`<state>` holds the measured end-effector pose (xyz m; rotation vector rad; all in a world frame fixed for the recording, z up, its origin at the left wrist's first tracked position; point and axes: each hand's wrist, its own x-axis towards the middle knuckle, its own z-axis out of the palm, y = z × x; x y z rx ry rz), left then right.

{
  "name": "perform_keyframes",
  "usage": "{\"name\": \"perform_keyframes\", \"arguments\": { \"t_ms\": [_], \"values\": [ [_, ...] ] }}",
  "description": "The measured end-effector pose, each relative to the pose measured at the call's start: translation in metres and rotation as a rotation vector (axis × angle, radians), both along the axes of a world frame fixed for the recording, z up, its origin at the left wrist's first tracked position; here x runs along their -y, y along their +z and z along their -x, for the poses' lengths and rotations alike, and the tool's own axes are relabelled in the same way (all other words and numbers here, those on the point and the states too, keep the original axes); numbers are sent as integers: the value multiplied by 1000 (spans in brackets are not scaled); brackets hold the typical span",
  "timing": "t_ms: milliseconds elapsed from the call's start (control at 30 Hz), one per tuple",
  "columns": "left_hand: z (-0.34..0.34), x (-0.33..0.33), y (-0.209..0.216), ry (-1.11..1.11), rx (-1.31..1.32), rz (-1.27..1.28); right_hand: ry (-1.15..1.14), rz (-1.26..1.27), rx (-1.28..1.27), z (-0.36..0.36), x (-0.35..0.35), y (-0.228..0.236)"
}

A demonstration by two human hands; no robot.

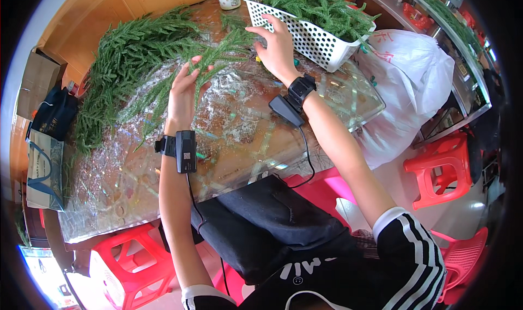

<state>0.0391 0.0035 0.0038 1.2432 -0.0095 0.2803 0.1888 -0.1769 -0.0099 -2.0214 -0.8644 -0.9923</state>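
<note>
- The bench (239,146)'s near edge lies well apart from the right hand (277,46), its fingers spread beside a white basket (315,42).
- Feathery green sprig (231,43), held in the left hand (183,92), above the bench.

A green, needle-covered sprig (226,47) with several slender side shoots slants above the tabletop (234,163), loosely held in the left hand (183,92).
</note>
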Motion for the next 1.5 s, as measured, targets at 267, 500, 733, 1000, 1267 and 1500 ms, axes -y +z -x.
{"name": "perform_keyframes", "arguments": {
  "t_ms": [267, 500, 733, 1000, 1267, 1500],
  "values": [
    [-2, -1, -2, -43, 19, 11, 4, 39, -14, -5, 1, -3],
    [-1, 6, 2, 15, 90, 101, 7, 38, -3, -7, -1, -7],
    [-5, -11, -2, -2, 238, 382, 49, -84, -123, -10, -1, -9],
    [-11, -19, -14, 122, 323, 285, 59, -154, -173, -11, -2, -14],
    [-10, -32, -19, 220, 294, 493, 85, -113, -299, -7, -1, -10],
    [-8, -37, -20, 258, 235, 716, 116, -160, -306, -10, -3, -15]
  ]
}}
